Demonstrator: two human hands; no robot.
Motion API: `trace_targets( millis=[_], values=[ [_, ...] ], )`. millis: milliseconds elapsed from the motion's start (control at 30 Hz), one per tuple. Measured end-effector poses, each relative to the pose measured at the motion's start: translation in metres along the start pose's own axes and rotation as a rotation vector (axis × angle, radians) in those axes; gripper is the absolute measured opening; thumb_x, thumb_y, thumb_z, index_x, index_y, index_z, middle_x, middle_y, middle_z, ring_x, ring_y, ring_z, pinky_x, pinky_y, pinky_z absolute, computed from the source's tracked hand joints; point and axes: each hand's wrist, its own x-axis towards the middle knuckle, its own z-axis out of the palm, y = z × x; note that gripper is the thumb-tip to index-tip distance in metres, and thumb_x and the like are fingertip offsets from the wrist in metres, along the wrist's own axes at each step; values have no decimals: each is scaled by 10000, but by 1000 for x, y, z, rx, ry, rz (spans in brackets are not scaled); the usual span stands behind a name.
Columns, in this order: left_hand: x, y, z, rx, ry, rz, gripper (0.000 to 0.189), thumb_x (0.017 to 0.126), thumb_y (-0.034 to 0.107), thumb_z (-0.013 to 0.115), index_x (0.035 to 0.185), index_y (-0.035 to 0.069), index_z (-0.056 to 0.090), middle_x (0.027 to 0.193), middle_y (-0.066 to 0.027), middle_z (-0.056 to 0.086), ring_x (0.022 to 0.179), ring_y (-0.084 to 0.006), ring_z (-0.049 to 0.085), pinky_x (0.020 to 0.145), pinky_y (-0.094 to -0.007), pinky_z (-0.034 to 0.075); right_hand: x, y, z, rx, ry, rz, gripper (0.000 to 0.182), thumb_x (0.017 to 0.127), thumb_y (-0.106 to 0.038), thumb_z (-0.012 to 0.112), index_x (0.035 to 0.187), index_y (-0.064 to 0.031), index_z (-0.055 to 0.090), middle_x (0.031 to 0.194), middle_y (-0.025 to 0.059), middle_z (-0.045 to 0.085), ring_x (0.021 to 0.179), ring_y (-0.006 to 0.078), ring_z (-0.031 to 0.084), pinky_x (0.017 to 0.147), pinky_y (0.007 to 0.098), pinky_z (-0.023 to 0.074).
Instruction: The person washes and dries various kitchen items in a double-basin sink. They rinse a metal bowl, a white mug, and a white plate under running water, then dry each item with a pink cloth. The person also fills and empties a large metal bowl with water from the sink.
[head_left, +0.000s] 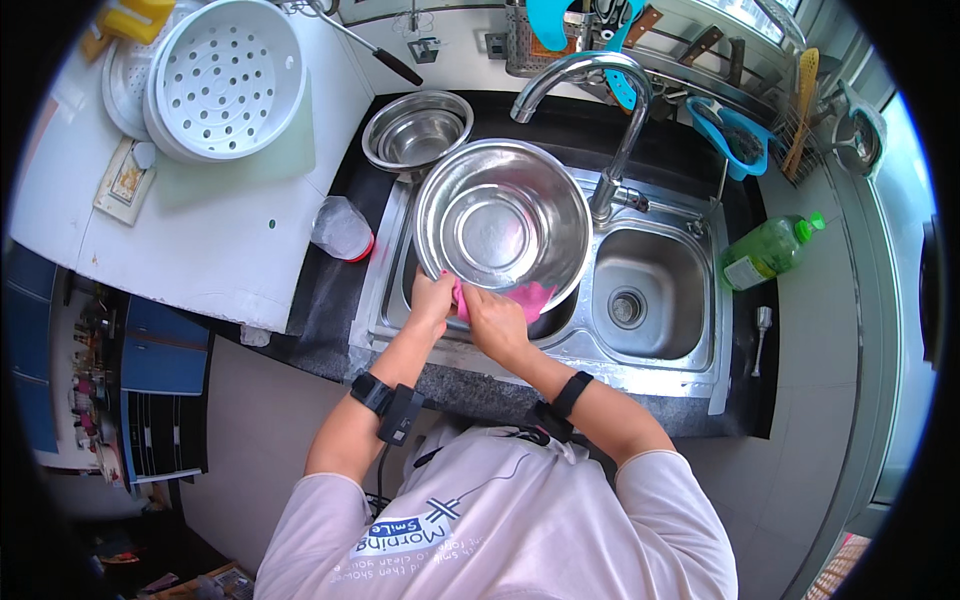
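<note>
Over the left basin of the steel sink (365, 300) is a large stainless steel bowl (499, 169), its open top facing me. My left hand (433, 300) grips the bowl's near rim at the left. Beside it, my right hand (493, 319) holds a pink cloth (531, 300) against that same rim; part of the cloth spreads to the right over the bowl's edge. The two hands are close together. Above the sink curves a chrome faucet (634, 112), its spout behind the bowl.
Nested steel bowls (420, 139) and a clear jar with a red lid (341, 227) stand left of the sink. A green soap bottle (766, 253) lies to the right. A white perforated basket (225, 82) sits on the left counter. Knives (701, 45) hang at the back.
</note>
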Motion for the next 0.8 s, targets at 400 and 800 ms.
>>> trace_targets(
  millis=[400,800],
  values=[
    [5,45,-29,272,-77,118,567,666,-62,430,1227,14,398,990,-138,555,750,-230,625,480,-338,558,-18,105,-8,-224,-127,-280,267,687,-102,573,949,-50,579,1055,123,605,985,249,587,914,368,417],
    [13,44,-34,476,-192,200,518,724,17,471,1239,53,436,978,-96,580,840,-192,605,724,-287,498,-36,103,-14,-350,-7,-422,238,754,-155,525,977,-87,575,1028,61,620,976,214,588,924,442,387]
  ],
)
